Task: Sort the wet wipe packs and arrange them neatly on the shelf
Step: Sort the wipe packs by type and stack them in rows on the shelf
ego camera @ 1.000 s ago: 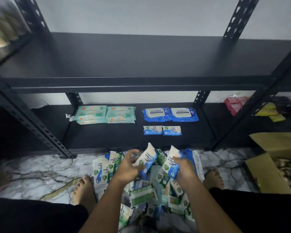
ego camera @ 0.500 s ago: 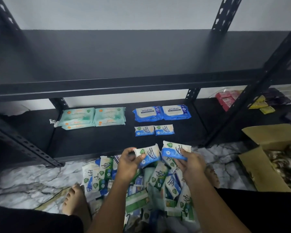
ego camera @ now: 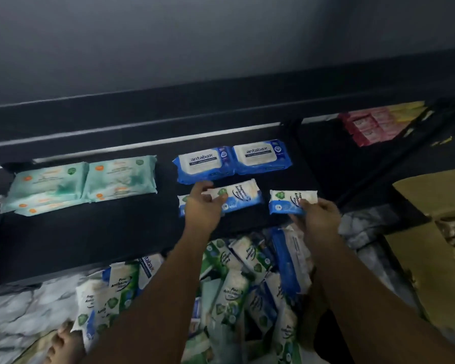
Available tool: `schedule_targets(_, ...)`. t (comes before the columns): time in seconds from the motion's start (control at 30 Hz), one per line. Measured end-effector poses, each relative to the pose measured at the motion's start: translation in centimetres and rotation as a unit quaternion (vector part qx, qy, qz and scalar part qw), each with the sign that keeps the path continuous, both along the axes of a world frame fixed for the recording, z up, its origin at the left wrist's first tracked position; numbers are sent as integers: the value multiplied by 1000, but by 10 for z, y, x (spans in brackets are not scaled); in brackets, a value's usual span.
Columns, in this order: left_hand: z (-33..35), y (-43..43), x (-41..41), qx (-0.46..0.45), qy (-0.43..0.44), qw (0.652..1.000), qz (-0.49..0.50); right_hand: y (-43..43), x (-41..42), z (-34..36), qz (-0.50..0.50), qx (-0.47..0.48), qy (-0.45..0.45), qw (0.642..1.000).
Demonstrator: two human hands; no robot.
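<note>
My left hand (ego camera: 202, 206) holds a small blue-and-white wipe pack (ego camera: 241, 197) over the black bottom shelf (ego camera: 90, 232), above the small packs lying there (ego camera: 182, 206). My right hand (ego camera: 318, 211) grips a second small blue-and-white pack (ego camera: 289, 202) just right of it, over the shelf's front right part. Behind them lie two large blue Antabax packs (ego camera: 231, 161). Stacked mint-green packs (ego camera: 82, 183) lie at the shelf's left. A heap of mixed wipe packs (ego camera: 234, 292) covers the floor under my forearms.
An upper black shelf board (ego camera: 221, 106) overhangs the bottom shelf. Red and yellow packs (ego camera: 373, 124) lie at the far right. An open cardboard box (ego camera: 431, 245) stands on the marble floor (ego camera: 16, 311) at the right. A bare foot (ego camera: 63, 345) is at bottom left.
Both hands have lifted their small blue packs off the floor heap and reached forward over the bottom shelf. The camera has tilted down and moved closer.
</note>
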State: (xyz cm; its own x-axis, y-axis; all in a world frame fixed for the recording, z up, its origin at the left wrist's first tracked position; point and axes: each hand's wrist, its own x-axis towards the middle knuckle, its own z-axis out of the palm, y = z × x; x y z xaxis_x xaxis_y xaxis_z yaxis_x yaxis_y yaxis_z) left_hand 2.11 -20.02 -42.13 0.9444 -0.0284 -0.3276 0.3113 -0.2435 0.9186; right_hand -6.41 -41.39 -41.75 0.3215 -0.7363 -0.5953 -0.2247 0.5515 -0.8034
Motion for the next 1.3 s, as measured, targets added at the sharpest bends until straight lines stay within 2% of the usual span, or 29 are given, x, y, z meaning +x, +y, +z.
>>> schedule_targets(0.17, -29, -25, 31, 54, -1, 998, -34, -19, 37, -43, 21, -41, 21, 999)
schedule_targets(0.4, -47, -30, 42, 130, -10, 990, -59, -25, 70, -73, 35, -48, 31, 998)
schedule_targets(0.47, -47, -32, 41, 179, -41, 980, -71, -25, 73, -81, 48, -103, 55, 992)
schedule_targets(0.53, -48, -32, 42, 229, -70, 968, -79, -25, 73, -87, 79, -183, 95, 975)
schedule_targets(0.63, -49, -33, 39, 263, -85, 957, -92, -21, 72, -88, 118, -251, 135, 951)
schedule_targets(0.73, -49, -33, 37, 298, -99, 944, -99, -21, 73, -95, 171, -324, 201, 908)
schedule_targets(0.87, -49, -29, 35, 302, -103, 942, -101, -21, 69, -92, 237, -355, 291, 856)
schedule_targets(0.93, -46, -25, 29, 291, -122, 945, -87, -18, 62, -89, 230, -364, 279, 858)
schedule_targets(1.03, -41, -9, 6, 250, -149, 955, -65, -6, 39, -83, 186, -364, 243, 880)
schedule_targets(1.1, -46, 12, -16, 250, -142, 955, -65, 6, 18, -78, 176, -360, 242, 884)
schedule_targets(1.2, -57, 53, -56, 256, -76, 963, -35, 30, -22, -73, 186, -332, 241, 893)
schedule_targets(1.3, -59, 95, -103, 277, 22, 961, -7, 57, -71, -67, 252, -277, 255, 891)
